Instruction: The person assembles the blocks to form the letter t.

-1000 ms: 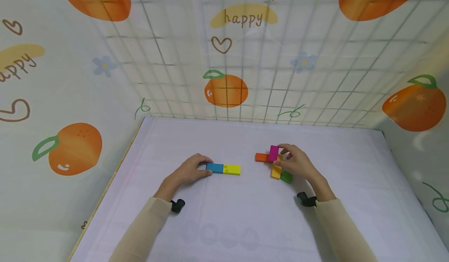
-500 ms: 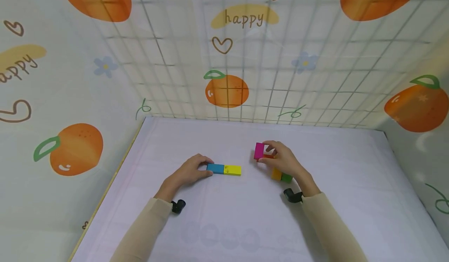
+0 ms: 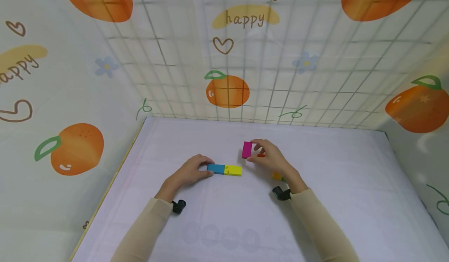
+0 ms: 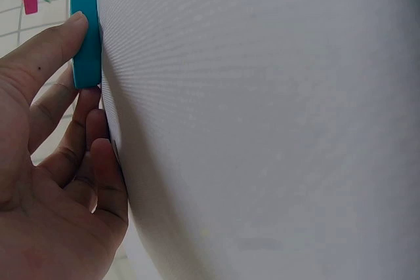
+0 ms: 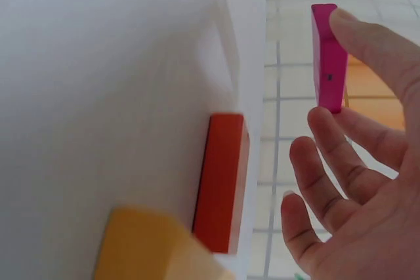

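My left hand [image 3: 191, 170] pinches the near end of a blue block [image 3: 216, 169] between thumb and fingers, low on the white table. A yellow block [image 3: 233, 170] lies end to end with the blue one, on its right. My right hand [image 3: 269, 157] holds a magenta block [image 3: 247, 150] by two opposite ends, thumb on one and fingertips on the other. In the right wrist view the magenta block [image 5: 329, 58] hangs above the table surface. It is up and to the right of the yellow block in the head view.
Under and behind the right hand lie a red-orange block [image 5: 222, 181], an orange-yellow block [image 3: 277, 176] and a green block [image 3: 283, 179], mostly hidden in the head view. A printed curtain with a grid [image 3: 259, 59] rises behind the white table [image 3: 217, 211].
My right hand has carried the magenta block leftward, from over the red-orange and orange-yellow blocks toward the yellow block. My left hand and the blue and yellow blocks have stayed put.
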